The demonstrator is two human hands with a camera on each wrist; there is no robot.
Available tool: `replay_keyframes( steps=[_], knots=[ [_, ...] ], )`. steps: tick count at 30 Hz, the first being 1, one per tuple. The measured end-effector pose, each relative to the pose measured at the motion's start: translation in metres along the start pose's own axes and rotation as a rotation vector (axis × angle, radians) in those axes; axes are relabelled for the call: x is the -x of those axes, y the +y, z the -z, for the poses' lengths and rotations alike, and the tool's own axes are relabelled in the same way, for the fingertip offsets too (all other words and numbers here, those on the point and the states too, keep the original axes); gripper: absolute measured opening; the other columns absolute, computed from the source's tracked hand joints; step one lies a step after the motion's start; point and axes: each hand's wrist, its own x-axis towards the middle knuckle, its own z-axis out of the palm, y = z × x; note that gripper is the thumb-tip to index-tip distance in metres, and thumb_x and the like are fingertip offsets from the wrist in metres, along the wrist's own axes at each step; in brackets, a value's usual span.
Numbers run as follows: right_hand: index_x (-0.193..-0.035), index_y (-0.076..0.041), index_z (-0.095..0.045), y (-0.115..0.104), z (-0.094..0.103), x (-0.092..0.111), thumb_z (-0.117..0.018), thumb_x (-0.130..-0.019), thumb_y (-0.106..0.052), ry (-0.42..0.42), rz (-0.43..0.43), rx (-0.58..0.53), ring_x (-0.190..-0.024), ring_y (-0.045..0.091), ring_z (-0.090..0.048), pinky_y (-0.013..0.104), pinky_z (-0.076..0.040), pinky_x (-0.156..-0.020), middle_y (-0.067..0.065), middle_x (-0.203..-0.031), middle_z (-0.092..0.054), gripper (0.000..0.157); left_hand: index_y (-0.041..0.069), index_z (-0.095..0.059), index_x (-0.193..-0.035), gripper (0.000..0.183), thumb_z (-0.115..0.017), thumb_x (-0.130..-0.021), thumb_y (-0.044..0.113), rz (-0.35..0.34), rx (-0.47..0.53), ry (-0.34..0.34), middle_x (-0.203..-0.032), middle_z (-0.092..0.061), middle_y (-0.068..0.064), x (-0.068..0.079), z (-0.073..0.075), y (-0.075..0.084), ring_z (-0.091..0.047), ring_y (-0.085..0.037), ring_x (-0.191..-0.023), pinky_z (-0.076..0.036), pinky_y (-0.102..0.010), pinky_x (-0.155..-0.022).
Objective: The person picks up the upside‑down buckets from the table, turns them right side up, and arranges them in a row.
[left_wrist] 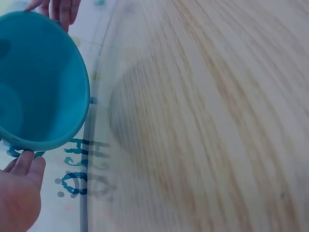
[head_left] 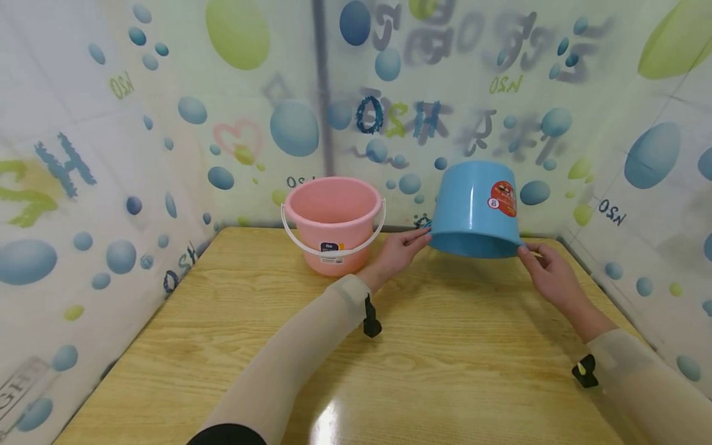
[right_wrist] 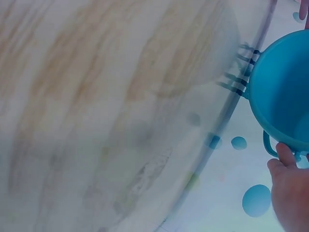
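You hold the blue bucket (head_left: 475, 207) upside down, lifted off the wooden surface (head_left: 345, 346) toward its far right part, its open mouth facing down and tipped a little toward you. Your left hand (head_left: 396, 252) pinches the rim on the bucket's left side, fingers and thumb closed on the edge; your right hand (head_left: 547, 272) pinches the rim on the opposite side in the same way. So each grip is clenched on the bucket's rim, and the bucket hangs between your two hands.

A red and white sticker (head_left: 503, 198) sits on the bucket's outer wall, facing right of centre. In the left wrist view you look into the bucket's (left_wrist: 41, 82) hollow inside, with your left fingertips (left_wrist: 24, 162) at the lower edge of the rim and the other hand's fingers showing at the top edge. In the right wrist view a small handle lug (right_wrist: 269, 145) juts from the rim just beside your right thumb (right_wrist: 286, 154).

Just to the left of your left hand stands the pink bucket (head_left: 332, 222), upright on the surface, its white handle (head_left: 311, 247) hanging down the front over a small label. The two buckets are near each other but apart. A bubble-printed curtain (head_left: 111, 154) walls the surface on three sides.
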Motion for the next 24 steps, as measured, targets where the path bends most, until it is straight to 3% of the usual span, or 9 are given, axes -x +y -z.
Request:
replay_keyframes(
  steps=[4, 6, 9, 11, 14, 17, 18, 21, 24],
  knots=[
    [-0.149, 0.003, -0.057, -0.002, 0.004, -0.001, -0.042, -0.119, -0.046, 0.061, 0.025, 0.013, -0.128, 0.04, -0.064, 0.012, -0.043, -0.076, 0.034, -0.149, -0.061, 0.059, 0.028, -0.069, -0.151, 0.044, -0.069, -0.11, 0.042, -0.023, 0.013, 0.008, -0.161, -0.062, -0.002, -0.001, -0.001, 0.002, -0.061, -0.025, -0.148, -0.052, -0.044, -0.122],
    [-0.149, 0.003, -0.058, -0.004, 0.005, -0.001, -0.044, -0.119, -0.044, 0.09, 0.043, 0.017, -0.116, 0.021, -0.067, 0.009, -0.042, -0.074, 0.032, -0.146, -0.062, 0.058, 0.029, -0.069, -0.151, 0.043, -0.069, -0.11, 0.041, -0.03, 0.024, 0.011, -0.162, -0.061, -0.001, -0.001, -0.001, 0.003, -0.059, -0.025, -0.151, -0.052, -0.043, -0.122],
    [-0.149, 0.003, -0.06, -0.006, 0.008, -0.002, -0.043, -0.119, -0.044, 0.12, 0.057, 0.036, -0.101, 0.0, -0.054, 0.013, -0.042, -0.073, 0.032, -0.14, -0.064, 0.058, 0.028, -0.069, -0.151, 0.041, -0.069, -0.111, 0.039, -0.045, 0.041, 0.022, -0.164, -0.059, -0.003, 0.0, 0.0, 0.005, -0.057, -0.024, -0.152, -0.053, -0.043, -0.121],
    [-0.148, 0.004, -0.061, -0.008, 0.01, -0.003, -0.041, -0.12, -0.043, 0.13, 0.068, 0.037, -0.103, 0.006, -0.058, 0.023, -0.049, -0.08, 0.032, -0.138, -0.065, 0.058, 0.026, -0.068, -0.151, 0.041, -0.068, -0.112, 0.035, -0.061, 0.05, 0.024, -0.166, -0.057, -0.006, 0.0, 0.0, 0.006, -0.056, -0.025, -0.153, -0.054, -0.043, -0.12],
    [-0.149, 0.005, -0.059, -0.01, 0.012, -0.004, -0.039, -0.12, -0.043, 0.136, 0.071, 0.042, -0.119, 0.036, -0.065, 0.045, -0.056, -0.094, 0.035, -0.139, -0.066, 0.06, 0.022, -0.068, -0.152, 0.041, -0.067, -0.112, 0.031, -0.076, 0.046, 0.03, -0.165, -0.057, -0.009, 0.001, 0.001, 0.008, -0.057, -0.025, -0.152, -0.055, -0.042, -0.119],
    [-0.15, 0.005, -0.06, -0.01, 0.013, -0.006, -0.042, -0.12, -0.04, 0.154, 0.089, 0.036, -0.118, 0.017, -0.07, 0.036, -0.057, -0.097, 0.036, -0.138, -0.068, 0.056, 0.02, -0.067, -0.152, 0.041, -0.067, -0.112, 0.029, -0.079, 0.048, 0.034, -0.164, -0.058, -0.009, 0.001, 0.001, 0.009, -0.059, -0.025, -0.15, -0.056, -0.04, -0.117],
    [-0.15, 0.004, -0.061, -0.009, 0.013, -0.006, -0.043, -0.12, -0.038, 0.164, 0.096, 0.041, -0.11, 0.004, -0.069, 0.026, -0.055, -0.092, 0.035, -0.137, -0.069, 0.054, 0.019, -0.067, -0.152, 0.041, -0.067, -0.112, 0.028, -0.079, 0.051, 0.037, -0.163, -0.059, -0.01, 0.002, 0.001, 0.009, -0.06, -0.025, -0.149, -0.056, -0.04, -0.117],
    [-0.148, 0.003, -0.064, -0.009, 0.015, -0.007, -0.049, -0.119, -0.032, 0.201, 0.131, 0.051, -0.09, -0.024, -0.046, 0.007, -0.042, -0.075, 0.033, -0.13, -0.072, 0.047, 0.016, -0.067, -0.153, 0.041, -0.067, -0.112, 0.025, -0.078, 0.065, 0.04, -0.162, -0.06, -0.011, 0.002, 0.001, 0.011, -0.062, -0.026, -0.147, -0.057, -0.039, -0.117],
    [-0.146, 0.003, -0.066, -0.013, 0.017, -0.008, -0.052, -0.118, -0.029, 0.227, 0.154, 0.058, -0.088, -0.024, -0.048, 0.006, -0.042, -0.073, 0.032, -0.127, -0.073, 0.044, 0.014, -0.065, -0.154, 0.042, -0.066, -0.112, 0.023, -0.079, 0.065, 0.047, -0.16, -0.062, -0.013, 0.003, 0.001, 0.013, -0.063, -0.027, -0.145, -0.057, -0.038, -0.116]
  ],
)
